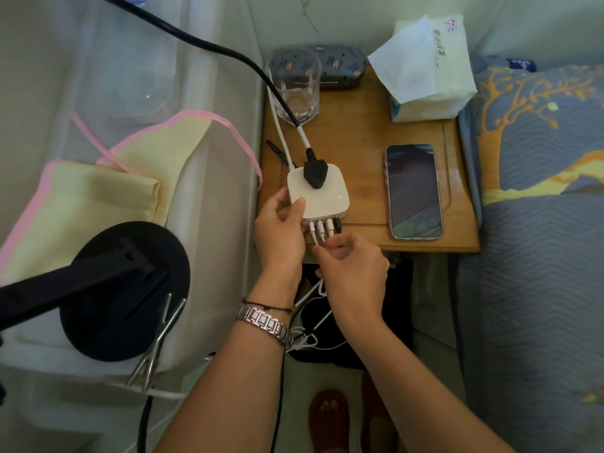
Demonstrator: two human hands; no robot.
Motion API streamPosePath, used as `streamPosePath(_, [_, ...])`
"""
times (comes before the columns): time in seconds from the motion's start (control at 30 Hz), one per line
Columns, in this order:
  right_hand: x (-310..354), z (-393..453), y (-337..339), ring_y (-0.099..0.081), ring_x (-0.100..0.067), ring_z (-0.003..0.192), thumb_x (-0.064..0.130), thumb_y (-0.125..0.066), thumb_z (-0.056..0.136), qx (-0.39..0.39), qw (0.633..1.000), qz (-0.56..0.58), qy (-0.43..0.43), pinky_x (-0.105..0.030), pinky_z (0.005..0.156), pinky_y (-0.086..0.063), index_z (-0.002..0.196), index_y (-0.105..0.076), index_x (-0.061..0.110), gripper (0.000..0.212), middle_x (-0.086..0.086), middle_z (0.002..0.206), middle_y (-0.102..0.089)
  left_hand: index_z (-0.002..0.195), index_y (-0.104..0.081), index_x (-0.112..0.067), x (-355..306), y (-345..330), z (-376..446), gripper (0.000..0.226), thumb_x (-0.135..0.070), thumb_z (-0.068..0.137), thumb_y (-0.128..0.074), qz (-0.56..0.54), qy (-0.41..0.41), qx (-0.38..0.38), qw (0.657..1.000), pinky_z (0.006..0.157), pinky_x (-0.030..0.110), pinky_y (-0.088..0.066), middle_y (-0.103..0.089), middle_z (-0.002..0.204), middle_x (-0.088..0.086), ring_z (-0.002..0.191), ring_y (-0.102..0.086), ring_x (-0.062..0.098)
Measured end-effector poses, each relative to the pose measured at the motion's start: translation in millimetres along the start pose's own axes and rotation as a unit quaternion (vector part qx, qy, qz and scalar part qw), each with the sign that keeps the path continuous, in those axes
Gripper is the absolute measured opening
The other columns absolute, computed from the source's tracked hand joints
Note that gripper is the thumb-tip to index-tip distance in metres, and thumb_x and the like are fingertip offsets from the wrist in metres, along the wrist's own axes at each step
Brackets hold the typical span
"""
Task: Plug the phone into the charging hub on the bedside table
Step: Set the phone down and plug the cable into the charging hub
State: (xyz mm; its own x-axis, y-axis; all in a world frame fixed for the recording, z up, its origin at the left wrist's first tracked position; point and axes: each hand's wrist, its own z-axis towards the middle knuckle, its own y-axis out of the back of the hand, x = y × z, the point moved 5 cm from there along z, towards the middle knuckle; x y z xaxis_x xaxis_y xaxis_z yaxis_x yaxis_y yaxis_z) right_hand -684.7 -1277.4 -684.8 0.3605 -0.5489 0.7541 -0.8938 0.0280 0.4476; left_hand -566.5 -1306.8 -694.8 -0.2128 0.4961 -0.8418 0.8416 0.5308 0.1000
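Little is showing itself as readable. The grey-blue fabric-covered oblong case (340, 65), lying at twelve o'clock on the wooden bedside table (362, 125), is carrying repeated dark letter marks that are looking like "PAL", though blurred. The white soft tissue pack (434, 76) at one o'clock is bearing small dark handwriting-like characters, too small to read.

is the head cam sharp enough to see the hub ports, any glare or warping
Head view: dim, soft light; the plugs on the charging hub are slightly blurred, the phone screen shows a faint reflection, and wide-angle distortion bends the bedside table edges.
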Motion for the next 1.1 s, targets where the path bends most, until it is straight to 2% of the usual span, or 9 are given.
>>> streamPosePath(0.13, [-11,0,15,-0.068,-0.01,0.071,0.028,-0.074,0.077,0.023,1.0,0.008,-0.006,-0.04,0.071,-0.06,0.081,-0.068,0.025,0.008,0.008,0.072,-0.07,0.128,-0.055,-0.02,-3,1,-1,0.038,-0.014,0.091,-0.057,0.054,-0.02,-0.018,0.998,0.096,0.038,-0.051,-0.066,0.118,0.0,0.107,-0.062,0.015])
streamPosePath(0.27, [-21,-1,21,-0.068,-0.008,0.069,0.029,-0.074,0.078,0.045,0.999,0.002,0.0,-0.036,0.068,-0.061,0.081,-0.074,0.022,0.008,0.008,0.073,-0.072,0.128,-0.056,-0.022,-3,0,-1,0.036,-0.017,0.092,-0.055,0.125,-0.057,-0.029,0.99,0.088,0.029,-0.048,-0.064,0.12,-0.002,0.1,-0.058,0.008])
streamPosePath(0.4, [-22,3,18,-0.068,-0.007,0.067,0.027,-0.074,0.077,0.063,0.998,0.007,0.009,-0.03,0.069,-0.059,0.075,-0.071,0.026,0.005,0.01,0.072,-0.071,0.128,-0.056,-0.023,-3,-1,2,0.035,-0.018,0.093,-0.052,0.193,-0.073,-0.028,0.978,0.095,0.04,-0.05,-0.061,0.12,0.002,0.104,-0.059,0.016])
streamPosePath(0.53, [-25,7,16,-0.067,-0.006,0.065,0.026,-0.075,0.076,0.076,0.997,0.008,0.021,-0.024,0.065,-0.056,0.069,-0.067,0.033,0.013,0.01,0.07,-0.07,0.129,-0.055,-0.022,-1,-1,3,0.036,-0.016,0.093,-0.053,0.188,-0.077,-0.027,0.979,0.096,0.041,-0.05,-0.062,0.122,0.0,0.108,-0.059,0.016])
streamPosePath(0.7, [-42,8,25,-0.065,-0.004,0.065,0.028,-0.075,0.076,0.115,0.993,-0.028,0.002,-0.023,0.057,-0.053,0.075,-0.069,0.03,0.006,0.01,0.068,-0.069,0.128,-0.055,-0.021,-1,-1,3,0.036,-0.015,0.092,-0.054,0.18,-0.081,-0.039,0.98,0.092,0.032,-0.048,-0.063,0.121,-0.002,0.105,-0.057,0.011])
streamPosePath(0.87, [-59,2,56,-0.064,-0.005,0.072,0.029,-0.07,0.081,0.146,0.983,-0.113,0.013,-0.026,0.065,-0.054,0.082,-0.072,0.024,0.006,0.008,0.077,-0.068,0.129,-0.052,-0.015,-8,1,-1,0.04,-0.011,0.09,-0.058,0.175,-0.063,-0.055,0.981,0.089,0.029,-0.049,-0.062,0.123,0.0,0.102,-0.058,0.011])
streamPosePath(0.97, [-58,0,71,-0.064,-0.009,0.074,0.028,-0.069,0.082,0.144,0.981,-0.13,0.028,-0.033,0.068,-0.056,0.082,-0.072,0.022,0.006,0.006,0.078,-0.069,0.126,-0.051,-0.016,-18,-2,-17,0.038,-0.013,0.089,-0.06,0.197,-0.097,-0.062,0.974,0.082,0.022,-0.046,-0.059,0.119,-0.001,0.093,-0.056,0.005])
streamPosePath(1.03, [-53,1,80,-0.065,-0.011,0.076,0.027,-0.07,0.081,0.141,0.98,-0.135,0.039,-0.035,0.069,-0.056,0.081,-0.072,0.022,0.005,0.005,0.078,-0.07,0.122,-0.052,-0.019,-23,-8,-36,0.034,-0.019,0.089,-0.061,0.226,-0.141,-0.041,0.963,0.083,0.018,-0.044,-0.056,0.117,-0.004,0.1,-0.055,0.007])
streamPosePath(1.1, [-45,4,89,-0.064,-0.009,0.074,0.025,-0.072,0.079,0.135,0.98,-0.136,0.054,-0.031,0.067,-0.054,0.076,-0.071,0.024,0.003,0.007,0.074,-0.069,0.113,-0.058,-0.022,-25,-16,-57,0.026,-0.021,0.088,-0.062,0.252,-0.185,0.023,0.95,0.078,0.012,-0.046,-0.058,0.111,-0.007,0.098,-0.056,0.004])
